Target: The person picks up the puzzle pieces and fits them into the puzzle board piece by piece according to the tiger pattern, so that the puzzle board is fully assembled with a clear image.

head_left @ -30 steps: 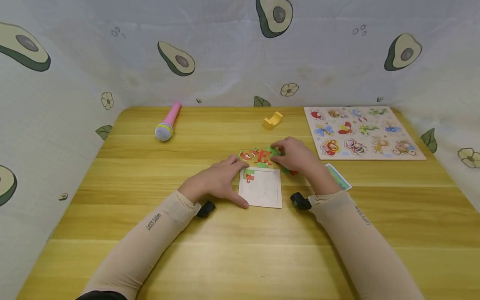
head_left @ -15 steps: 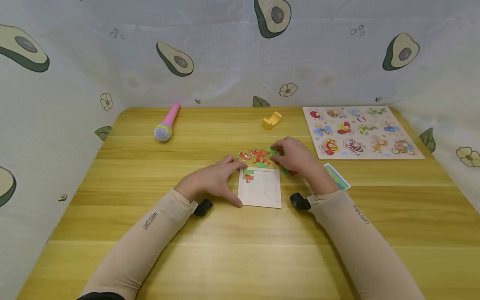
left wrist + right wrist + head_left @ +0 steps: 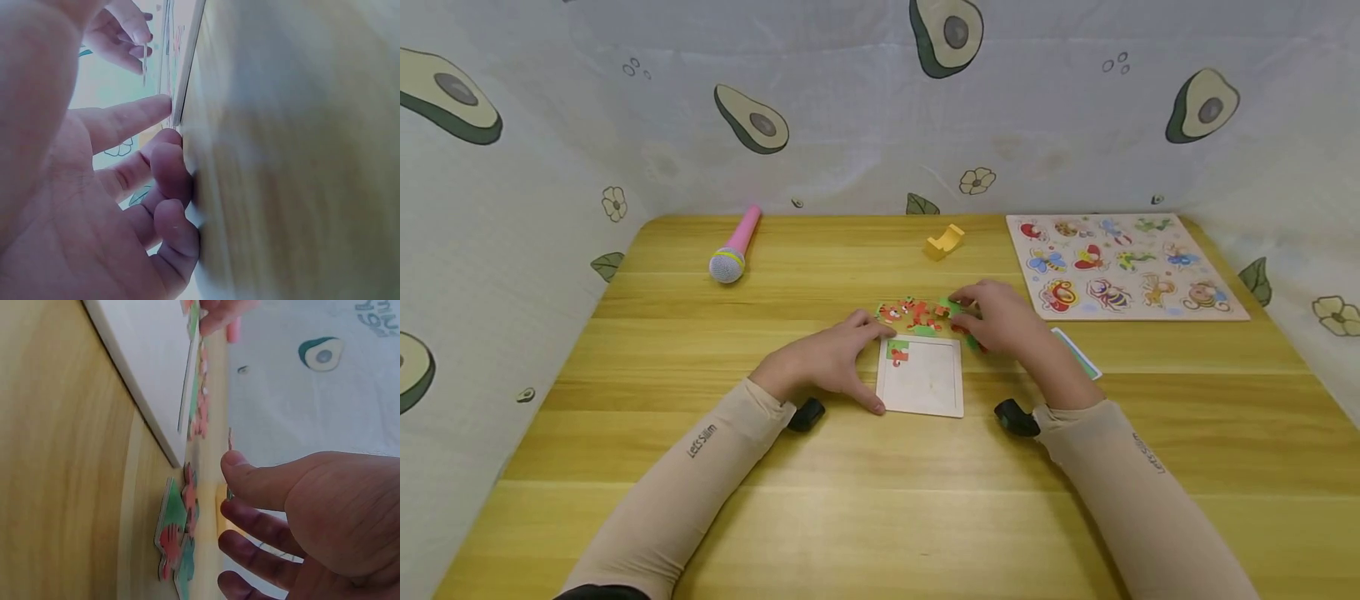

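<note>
A square white puzzle board (image 3: 925, 383) lies flat mid-table, with a green and red puzzle piece in its upper left corner. My left hand (image 3: 823, 358) spans the board's left side, index fingertip at the top edge and thumb near the lower left corner; its other fingers rest on the table in the left wrist view. My right hand (image 3: 1003, 321) pinches another green and red puzzle piece (image 3: 230, 439) between thumb and index finger, above the table. Loose puzzle pieces (image 3: 917, 313) lie behind the board, and several more (image 3: 172, 519) sit beneath the right hand.
A pink toy microphone (image 3: 736, 246) lies at the back left. Behind the loose pieces sits a curved yellow block (image 3: 944, 242). At the back right is a wooden insect board (image 3: 1123, 267), with a picture card (image 3: 1081, 358) partly covered by the right forearm. Patterned cloth surrounds the table.
The right hand has drawn back slightly right and toward me, carrying a puzzle piece out of the group. Earlier, the left hand's thumb shifted slightly left along the board.
</note>
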`<state>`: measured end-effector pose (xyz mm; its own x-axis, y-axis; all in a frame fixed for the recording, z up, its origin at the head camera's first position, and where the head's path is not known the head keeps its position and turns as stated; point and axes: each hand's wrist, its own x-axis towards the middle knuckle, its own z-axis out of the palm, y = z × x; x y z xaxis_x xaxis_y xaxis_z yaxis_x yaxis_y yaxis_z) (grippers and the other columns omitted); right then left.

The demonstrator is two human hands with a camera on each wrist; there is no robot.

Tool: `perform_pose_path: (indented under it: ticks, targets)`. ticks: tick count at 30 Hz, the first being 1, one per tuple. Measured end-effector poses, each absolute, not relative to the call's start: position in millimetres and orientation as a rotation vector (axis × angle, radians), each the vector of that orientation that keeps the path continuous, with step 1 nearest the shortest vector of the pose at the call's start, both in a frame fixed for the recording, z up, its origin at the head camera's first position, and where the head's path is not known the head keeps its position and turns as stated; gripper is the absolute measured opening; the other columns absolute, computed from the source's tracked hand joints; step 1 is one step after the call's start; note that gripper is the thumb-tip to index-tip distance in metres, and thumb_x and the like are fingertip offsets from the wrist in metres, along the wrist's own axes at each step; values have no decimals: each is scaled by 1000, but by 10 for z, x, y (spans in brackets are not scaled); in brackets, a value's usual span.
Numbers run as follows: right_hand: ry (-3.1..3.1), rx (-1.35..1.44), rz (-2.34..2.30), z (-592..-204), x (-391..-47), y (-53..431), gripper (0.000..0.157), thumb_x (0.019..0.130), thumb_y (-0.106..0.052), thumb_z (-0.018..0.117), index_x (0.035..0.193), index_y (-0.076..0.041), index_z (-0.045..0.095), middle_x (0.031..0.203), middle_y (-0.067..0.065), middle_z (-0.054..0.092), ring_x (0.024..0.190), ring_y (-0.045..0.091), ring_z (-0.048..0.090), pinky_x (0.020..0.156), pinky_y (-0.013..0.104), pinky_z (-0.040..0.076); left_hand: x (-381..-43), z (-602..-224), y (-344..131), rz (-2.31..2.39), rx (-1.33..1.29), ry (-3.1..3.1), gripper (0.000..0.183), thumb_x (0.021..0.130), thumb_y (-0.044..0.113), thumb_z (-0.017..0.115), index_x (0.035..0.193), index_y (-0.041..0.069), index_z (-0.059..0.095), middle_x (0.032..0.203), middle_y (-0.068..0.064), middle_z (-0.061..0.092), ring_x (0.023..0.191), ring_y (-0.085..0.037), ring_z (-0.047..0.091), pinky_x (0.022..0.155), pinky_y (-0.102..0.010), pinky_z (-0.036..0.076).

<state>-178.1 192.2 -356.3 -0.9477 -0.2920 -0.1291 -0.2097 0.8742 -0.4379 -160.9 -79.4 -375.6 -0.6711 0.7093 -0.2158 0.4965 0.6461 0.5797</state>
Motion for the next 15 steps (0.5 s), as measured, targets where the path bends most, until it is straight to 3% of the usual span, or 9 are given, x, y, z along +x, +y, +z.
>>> perform_pose_path:
  ticks: [15]
  targets:
    - [2762, -696, -576, -3509, -1461, 1790, 34, 94, -16, 74, 125, -3, 71, 113, 11, 67, 102, 27, 61, 91, 47, 49, -1623, -3760, -792, 680, 947, 2434, 108, 66, 54, 92, 153, 17, 40, 141, -1, 35, 125, -18, 44, 106, -36, 38]
